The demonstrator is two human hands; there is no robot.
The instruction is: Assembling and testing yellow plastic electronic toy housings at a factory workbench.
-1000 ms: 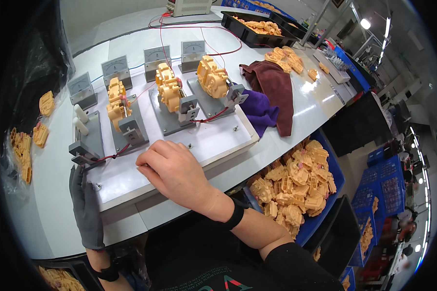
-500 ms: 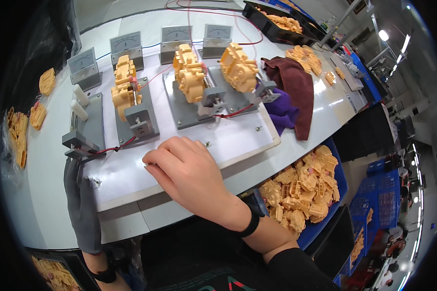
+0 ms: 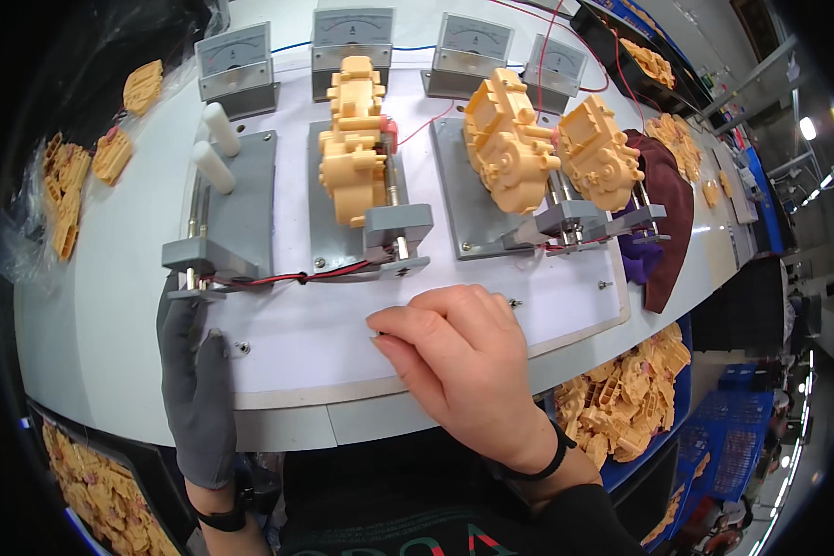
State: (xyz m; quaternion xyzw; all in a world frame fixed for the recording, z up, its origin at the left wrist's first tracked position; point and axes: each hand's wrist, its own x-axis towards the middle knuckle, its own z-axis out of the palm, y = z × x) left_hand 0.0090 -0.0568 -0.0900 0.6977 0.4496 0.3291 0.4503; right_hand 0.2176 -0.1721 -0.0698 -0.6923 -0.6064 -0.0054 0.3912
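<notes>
My right hand (image 3: 468, 357), bare, rests at the front of the white board (image 3: 334, 371). Its thumb and index finger pinch a tiny dark thing I cannot make out. My left hand (image 3: 197, 389) wears a grey glove. Its fingers are stretched out, tips at the front clamp of the leftmost grey fixture (image 3: 252, 199), thumb beside a small toggle switch (image 3: 241, 348). That fixture bears two white posts (image 3: 215, 167) and no yellow part. A yellow plastic gearbox housing (image 3: 352, 153) sits on the second fixture. Two more housings, one (image 3: 505, 148) and another (image 3: 598, 157), sit on the fixtures to the right.
Several analog meters (image 3: 352, 32) line the back, joined by wires. A maroon cloth (image 3: 667, 250) lies at right. Yellow parts fill a blue bin (image 3: 684, 371) at front right and a box at lower left (image 3: 102, 491). A black tray (image 3: 612, 37) stands at the back right.
The whole view has shifted, so the board appears farther right and nearer. My left thumb now stands apart from the fingers. My right hand keeps its pinch at about the same place on the board.
</notes>
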